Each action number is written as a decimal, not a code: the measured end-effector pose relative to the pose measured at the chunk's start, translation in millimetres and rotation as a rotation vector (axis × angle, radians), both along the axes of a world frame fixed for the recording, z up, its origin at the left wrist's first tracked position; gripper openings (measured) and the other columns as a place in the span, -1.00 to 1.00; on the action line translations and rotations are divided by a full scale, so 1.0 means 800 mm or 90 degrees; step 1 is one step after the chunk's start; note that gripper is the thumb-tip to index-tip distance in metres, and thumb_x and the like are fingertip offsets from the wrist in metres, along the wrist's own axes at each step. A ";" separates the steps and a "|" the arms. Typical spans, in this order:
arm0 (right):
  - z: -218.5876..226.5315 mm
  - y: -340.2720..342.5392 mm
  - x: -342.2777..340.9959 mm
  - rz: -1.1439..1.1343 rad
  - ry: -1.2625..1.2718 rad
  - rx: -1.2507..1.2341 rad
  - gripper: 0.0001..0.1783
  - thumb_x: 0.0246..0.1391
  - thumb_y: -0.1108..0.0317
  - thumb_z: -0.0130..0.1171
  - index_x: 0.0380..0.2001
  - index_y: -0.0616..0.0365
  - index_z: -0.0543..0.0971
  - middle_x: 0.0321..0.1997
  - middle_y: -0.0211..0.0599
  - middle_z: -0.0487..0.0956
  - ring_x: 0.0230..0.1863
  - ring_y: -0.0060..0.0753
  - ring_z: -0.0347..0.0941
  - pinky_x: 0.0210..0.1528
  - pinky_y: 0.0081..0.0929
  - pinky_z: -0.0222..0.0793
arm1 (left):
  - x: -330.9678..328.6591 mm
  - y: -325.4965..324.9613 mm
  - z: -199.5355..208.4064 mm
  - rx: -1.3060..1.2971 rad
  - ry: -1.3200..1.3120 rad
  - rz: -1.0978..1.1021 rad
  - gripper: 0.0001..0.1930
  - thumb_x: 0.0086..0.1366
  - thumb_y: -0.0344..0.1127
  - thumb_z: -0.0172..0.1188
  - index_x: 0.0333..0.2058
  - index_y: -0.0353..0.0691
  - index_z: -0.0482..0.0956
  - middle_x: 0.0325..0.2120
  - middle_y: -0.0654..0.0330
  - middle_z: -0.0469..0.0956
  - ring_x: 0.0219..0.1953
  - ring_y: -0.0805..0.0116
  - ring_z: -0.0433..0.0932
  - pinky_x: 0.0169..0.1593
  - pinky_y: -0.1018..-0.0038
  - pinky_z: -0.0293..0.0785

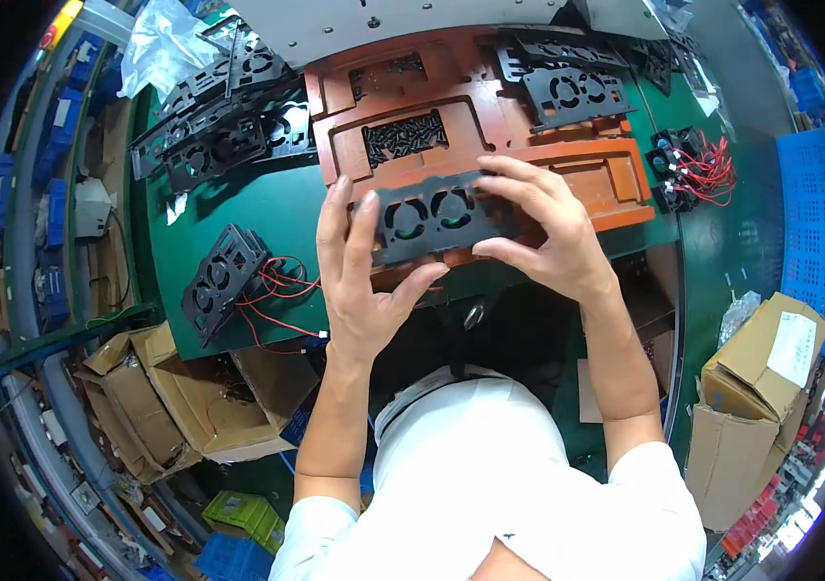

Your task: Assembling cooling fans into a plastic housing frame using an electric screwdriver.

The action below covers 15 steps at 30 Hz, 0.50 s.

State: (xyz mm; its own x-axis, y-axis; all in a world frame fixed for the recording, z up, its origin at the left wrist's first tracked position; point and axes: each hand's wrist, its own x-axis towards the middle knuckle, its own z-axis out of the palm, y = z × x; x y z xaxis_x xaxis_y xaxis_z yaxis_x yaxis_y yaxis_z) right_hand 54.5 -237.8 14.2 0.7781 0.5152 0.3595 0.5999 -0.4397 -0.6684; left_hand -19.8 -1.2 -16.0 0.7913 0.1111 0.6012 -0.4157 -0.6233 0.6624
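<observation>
Between my two hands a black metal bracket (439, 219) with two round fan openings is held up at the front edge of the bench. My left hand (358, 259) grips its left end, fingers over the top and thumb below. My right hand (546, 221) holds the right end the same way; its edge is slightly blurred. Behind the bracket lies an orange-brown tray (475, 121) with a pocket of small black screws (403, 140). To the left, a finished-looking stack of black fan brackets (224, 276) with red wires rests on the green bench (204, 218).
Black perforated panels (214, 126) are heaped at the back left, and more panels (577, 92) lie at the back right. Small fans with red wires (691, 167) sit by the right side. Cardboard boxes (209, 407) stand lower left; another box (756, 387) is at the right.
</observation>
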 end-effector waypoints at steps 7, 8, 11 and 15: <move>0.002 0.005 -0.003 0.008 -0.031 -0.110 -0.32 -0.15 0.23 0.59 0.09 0.12 0.61 0.30 -0.20 0.55 0.33 -0.07 0.43 0.38 -0.11 0.27 | -0.004 0.000 0.005 0.177 0.101 -0.001 -0.39 -0.04 -0.09 0.60 0.03 -0.08 0.71 0.24 0.09 0.52 0.35 -0.04 0.38 0.40 -0.06 0.19; 0.002 0.005 -0.004 0.005 -0.027 -0.114 -0.33 -0.14 0.23 0.59 0.09 0.12 0.60 0.29 -0.20 0.55 0.34 -0.06 0.42 0.39 -0.10 0.26 | -0.005 -0.001 0.004 0.169 0.100 0.002 -0.40 -0.04 -0.09 0.60 0.03 -0.08 0.71 0.24 0.09 0.52 0.34 -0.05 0.38 0.39 -0.06 0.19; 0.005 0.007 -0.002 0.011 -0.031 -0.106 -0.33 -0.14 0.23 0.58 0.09 0.13 0.60 0.30 -0.20 0.54 0.34 -0.06 0.42 0.39 -0.10 0.26 | -0.002 0.001 0.005 0.159 0.102 0.004 -0.41 -0.03 -0.11 0.60 0.02 -0.09 0.72 0.24 0.08 0.52 0.34 -0.07 0.38 0.39 -0.05 0.21; 0.006 0.007 0.002 0.010 -0.023 -0.105 -0.34 -0.14 0.23 0.58 0.08 0.14 0.60 0.30 -0.20 0.54 0.35 -0.05 0.41 0.39 -0.11 0.25 | 0.003 0.001 0.007 0.164 0.098 0.002 -0.44 -0.02 -0.14 0.60 0.01 -0.10 0.72 0.23 0.07 0.53 0.32 -0.09 0.40 0.38 -0.04 0.23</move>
State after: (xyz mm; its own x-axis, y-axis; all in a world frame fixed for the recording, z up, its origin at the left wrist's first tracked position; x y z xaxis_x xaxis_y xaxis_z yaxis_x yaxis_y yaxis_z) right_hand 56.0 -232.5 18.9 0.7573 0.5816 0.2970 0.6303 -0.5319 -0.5655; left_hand -17.2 -0.1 -10.5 0.8752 -0.0268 0.4830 -0.3206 -0.7799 0.5376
